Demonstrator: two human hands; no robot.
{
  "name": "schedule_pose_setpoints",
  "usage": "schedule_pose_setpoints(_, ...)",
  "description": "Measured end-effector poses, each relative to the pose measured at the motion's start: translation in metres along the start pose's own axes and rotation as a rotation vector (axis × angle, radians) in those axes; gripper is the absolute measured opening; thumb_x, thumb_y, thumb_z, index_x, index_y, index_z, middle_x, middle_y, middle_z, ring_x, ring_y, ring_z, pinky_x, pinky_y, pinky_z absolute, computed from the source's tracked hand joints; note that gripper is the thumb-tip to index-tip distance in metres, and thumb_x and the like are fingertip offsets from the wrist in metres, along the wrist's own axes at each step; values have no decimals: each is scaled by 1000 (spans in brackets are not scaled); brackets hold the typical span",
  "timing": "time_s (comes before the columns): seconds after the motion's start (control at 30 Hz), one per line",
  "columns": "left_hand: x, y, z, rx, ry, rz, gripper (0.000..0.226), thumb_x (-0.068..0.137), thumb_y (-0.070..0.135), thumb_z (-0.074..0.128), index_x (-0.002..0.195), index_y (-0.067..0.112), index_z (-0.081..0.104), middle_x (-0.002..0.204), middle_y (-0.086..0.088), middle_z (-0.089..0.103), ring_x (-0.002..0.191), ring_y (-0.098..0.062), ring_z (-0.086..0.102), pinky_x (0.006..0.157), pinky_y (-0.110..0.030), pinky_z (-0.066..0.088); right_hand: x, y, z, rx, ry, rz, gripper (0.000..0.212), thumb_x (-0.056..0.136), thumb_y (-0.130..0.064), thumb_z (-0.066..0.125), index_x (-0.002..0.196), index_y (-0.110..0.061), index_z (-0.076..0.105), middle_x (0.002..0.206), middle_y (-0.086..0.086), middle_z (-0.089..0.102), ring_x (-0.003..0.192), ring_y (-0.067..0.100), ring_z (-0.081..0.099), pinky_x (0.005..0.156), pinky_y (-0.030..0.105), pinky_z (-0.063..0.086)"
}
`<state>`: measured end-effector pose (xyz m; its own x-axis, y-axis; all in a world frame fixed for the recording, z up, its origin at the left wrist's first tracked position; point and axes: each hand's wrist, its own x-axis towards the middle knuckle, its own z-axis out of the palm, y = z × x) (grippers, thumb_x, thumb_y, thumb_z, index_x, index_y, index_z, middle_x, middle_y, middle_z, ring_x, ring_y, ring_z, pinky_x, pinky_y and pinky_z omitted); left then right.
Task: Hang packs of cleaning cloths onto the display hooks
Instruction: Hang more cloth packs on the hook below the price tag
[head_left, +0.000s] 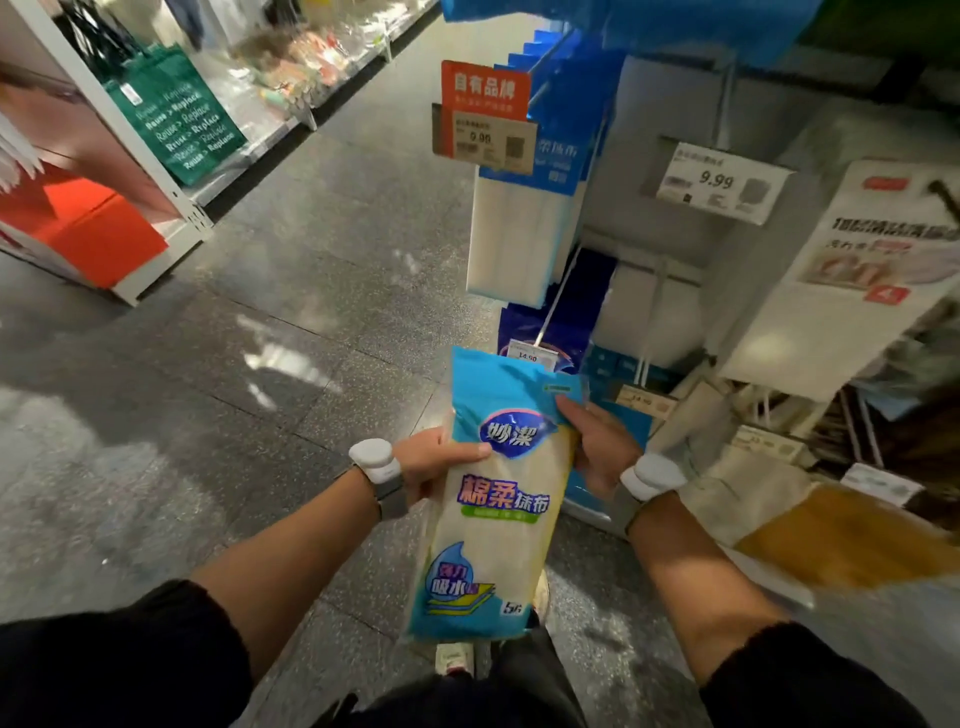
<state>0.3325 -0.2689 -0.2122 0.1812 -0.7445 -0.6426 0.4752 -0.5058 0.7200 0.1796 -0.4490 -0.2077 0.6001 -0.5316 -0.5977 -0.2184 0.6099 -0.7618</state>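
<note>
A person in a shop aisle holds a blue-and-white pack (498, 519) of cleaning cloths upright in both hands, near the display on the right. The left hand (441, 462) grips the pack's left edge, thumb across the front. The right hand (597, 447) pinches its upper right corner, thumb on the blue header. The pack's top sits just under the 14.90 tag (529, 356) at the tip of a thin hook (558, 296); whether they touch cannot be told. Above, a row of hung packs (524, 223) dangles behind a 9.99 tag (488, 137) with a red sign. A white band sits on the left wrist (375, 460) and another on the right wrist (652, 475). Far left, green bags (182, 114) hang on a shelf across the grey floor (291, 270).
</note>
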Motion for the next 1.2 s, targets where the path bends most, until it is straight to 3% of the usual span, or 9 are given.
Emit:
schedule_pose_setpoints(0.17, -13, -6, 4, 7, -41, 60, 54, 80, 28, 78, 130, 11, 65, 125, -19, 70, 115, -39, 67, 94, -48, 57, -32, 13, -12, 202, 79, 16, 38, 99, -30, 58, 132, -10, 60, 123, 16, 70, 115, 36, 66, 103, 54, 50)
schedule_pose_setpoints(0.3, -15, -11, -1, 9, 25, 70, 51, 82, 35, 80, 123, 7, 69, 118, -21, 73, 108, -39, 70, 95, -54, 57, -49, 10, -30, 177, 213, 29, 29, 97, -34, 61, 119, -14, 64, 107, 14, 76, 98, 34, 73, 91, 54, 56)
schedule_pose_setpoints(0.47, -14, 0, -6, -76, 115, 66, 29, 99, 29, 60, 116, 7, 69, 100, -15, 78, 87, -26, 77, 76, -39, 64, -66, 3, -73, 165, 307, -3, 13, 97, -25, 62, 102, -15, 67, 87, 9, 78, 85, 28, 73, 87, 50, 57)
schedule_pose_setpoints(0.7, 4, 6, 1, -5, 189, 76, 40, 94, 34, 69, 125, 8, 66, 116, -22, 73, 110, -41, 69, 100, -62, 51, -13, 45, -159, -263, 452, 101, 52, 70, -58, 71, 96, -14, 71, 122, 21, 69, 103, 38, 67, 99, 56, 52)
schedule_pose_setpoints(0.8, 21, 4, 17, 60, 207, 28, 39, 91, 36, 71, 122, 13, 68, 117, -21, 73, 110, -42, 69, 100, -64, 50, -28, 18, -150, -503, 452, 111, 49, 99, -36, 55, 122, 6, 63, 132, 22, 60, 122, 40, 56, 105, 44, 42)
schedule_pose_setpoints(0.9, 34, -1, 28, 185, 151, -6, 57, 77, 52, 82, 119, 15, 73, 117, -23, 72, 115, -52, 63, 103, -70, 41, -13, 18, -165, -627, 481, 172, 46, 106, -29, 42, 132, 5, 58, 136, 26, 58, 128, 40, 52, 105, 39, 39)
schedule_pose_setpoints(1.0, 65, -13, 28, 259, 127, -97, 76, 58, 60, 91, 113, 10, 75, 116, -27, 71, 109, -51, 64, 90, -52, 47, 11, 7, -182, -734, 434, 198, 47, 107, -30, 38, 134, 3, 57, 136, 25, 58, 128, 38, 52, 104, 37, 39)
schedule_pose_setpoints(1.1, 65, 1, 49, 379, 90, -153, 80, 47, 52, 93, 109, 5, 75, 107, -26, 73, 79, -28, 59, 65, -29, 37, 28, -2, -184, -690, 375, 197, 43, 106, -26, 40, 134, 2, 57, 134, 26, 59, 126, 41, 54, 106, 41, 41)
schedule_pose_setpoints(1.2, 74, 7, 68, 370, 83, -147, 60, 52, 38, 83, 105, 10, 76, 94, -9, 78, 74, -23, 71, 63, -29, 53, 59, 1, -190, -561, 326, 182, 45, 101, -31, 46, 129, 1, 61, 117, 23, 65, 108, 37, 62, 104, 49, 48)
